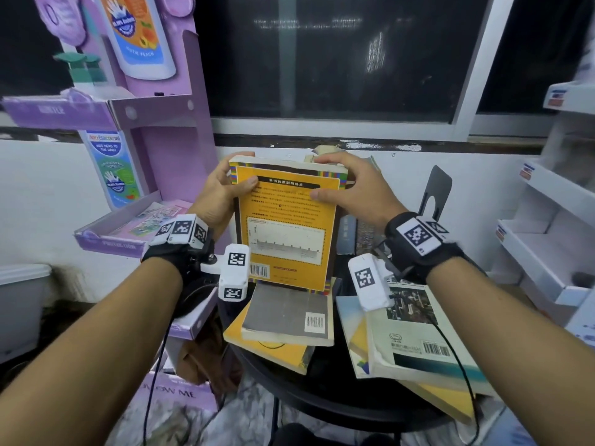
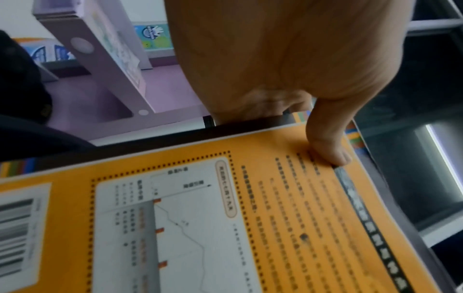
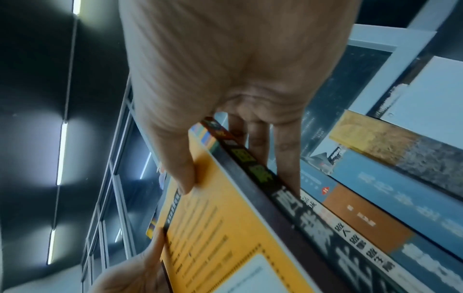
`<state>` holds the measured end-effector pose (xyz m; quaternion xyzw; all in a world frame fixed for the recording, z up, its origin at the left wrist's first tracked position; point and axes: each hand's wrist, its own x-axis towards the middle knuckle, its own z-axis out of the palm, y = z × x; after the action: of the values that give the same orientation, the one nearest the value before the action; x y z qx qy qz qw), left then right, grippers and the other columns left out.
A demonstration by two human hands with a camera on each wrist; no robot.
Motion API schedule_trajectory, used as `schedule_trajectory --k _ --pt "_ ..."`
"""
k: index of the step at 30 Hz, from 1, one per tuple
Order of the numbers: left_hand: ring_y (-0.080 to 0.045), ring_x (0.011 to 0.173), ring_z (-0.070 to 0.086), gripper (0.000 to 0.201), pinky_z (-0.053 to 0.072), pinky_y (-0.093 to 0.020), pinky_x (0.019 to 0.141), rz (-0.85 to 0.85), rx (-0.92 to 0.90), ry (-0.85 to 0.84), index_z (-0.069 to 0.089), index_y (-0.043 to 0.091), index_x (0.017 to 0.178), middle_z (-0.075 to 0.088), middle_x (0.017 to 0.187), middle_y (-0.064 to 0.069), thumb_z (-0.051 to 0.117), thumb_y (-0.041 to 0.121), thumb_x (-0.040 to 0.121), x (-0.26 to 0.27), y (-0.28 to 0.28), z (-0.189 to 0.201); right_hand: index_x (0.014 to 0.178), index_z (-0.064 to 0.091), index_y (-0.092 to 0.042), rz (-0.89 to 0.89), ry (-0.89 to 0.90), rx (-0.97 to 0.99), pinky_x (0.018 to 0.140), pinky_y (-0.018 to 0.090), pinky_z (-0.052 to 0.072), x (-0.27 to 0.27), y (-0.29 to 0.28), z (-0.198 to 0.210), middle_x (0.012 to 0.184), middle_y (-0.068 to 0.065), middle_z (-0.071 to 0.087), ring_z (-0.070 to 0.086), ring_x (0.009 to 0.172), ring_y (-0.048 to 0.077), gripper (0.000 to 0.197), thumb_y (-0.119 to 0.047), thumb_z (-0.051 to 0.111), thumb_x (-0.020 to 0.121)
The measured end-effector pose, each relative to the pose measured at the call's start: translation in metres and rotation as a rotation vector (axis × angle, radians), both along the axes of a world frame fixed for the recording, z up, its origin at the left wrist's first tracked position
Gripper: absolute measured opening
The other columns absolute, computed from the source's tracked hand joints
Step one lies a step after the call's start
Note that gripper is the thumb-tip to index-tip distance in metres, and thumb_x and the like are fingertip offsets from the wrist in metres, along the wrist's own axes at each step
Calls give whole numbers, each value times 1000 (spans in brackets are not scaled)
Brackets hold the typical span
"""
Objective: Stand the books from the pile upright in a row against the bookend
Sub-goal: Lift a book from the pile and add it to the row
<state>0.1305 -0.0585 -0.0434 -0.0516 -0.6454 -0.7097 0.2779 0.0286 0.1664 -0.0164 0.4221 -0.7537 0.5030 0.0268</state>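
Note:
I hold an orange book (image 1: 286, 226) upright with its back cover toward me, above the pile. My left hand (image 1: 240, 170) grips its upper left edge, thumb on the cover (image 2: 328, 150). My right hand (image 1: 325, 178) pinches the top right corner, thumb in front and fingers (image 3: 288, 168) behind the dark spine (image 3: 280, 190). Standing books (image 1: 349, 233) rise just behind, next to the black bookend (image 1: 434, 194). A grey book (image 1: 286, 313) lies on a yellow one (image 1: 267, 350). A white and green book (image 1: 418, 336) lies to the right.
The books rest on a round black table (image 1: 338, 403) under a dark window. A purple cardboard display stand (image 1: 145, 123) rises close on the left. White shelves (image 1: 547, 252) stand on the right. Wrist cables hang beside the table's edge.

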Motion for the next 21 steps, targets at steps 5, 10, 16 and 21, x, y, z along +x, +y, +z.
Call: schedule_trajectory --k 5,10,16,21 --pt "-19 87 71 31 57 -32 73 16 20 16 54 20 116 74 92 0 58 5 89 -7 0 -1 120 59 -32 23 96 154 77 33 60 9 -1 18 110 -8 63 67 90 8 47 -27 79 78" --pt "-22 87 70 36 57 -34 73 1 67 45 57 18 114 73 92 -4 65 10 80 -11 1 -1 138 45 -42 46 218 403 89 33 54 20 -7 34 130 -7 58 61 107 13 71 -44 78 75" --pt "-24 91 69 28 57 -39 78 24 50 1 56 15 113 71 96 -7 58 11 86 -14 0 -3 142 45 -33 36 252 394 76 21 54 26 -10 34 128 -4 59 64 94 10 65 -29 74 83" --pt "-32 101 65 50 54 -43 86 51 -9 -56 50 1 127 65 112 -18 61 22 83 -15 3 2 139 50 -29 29 232 340 73 19 52 27 -6 36 127 -5 60 64 99 13 59 -27 72 84"
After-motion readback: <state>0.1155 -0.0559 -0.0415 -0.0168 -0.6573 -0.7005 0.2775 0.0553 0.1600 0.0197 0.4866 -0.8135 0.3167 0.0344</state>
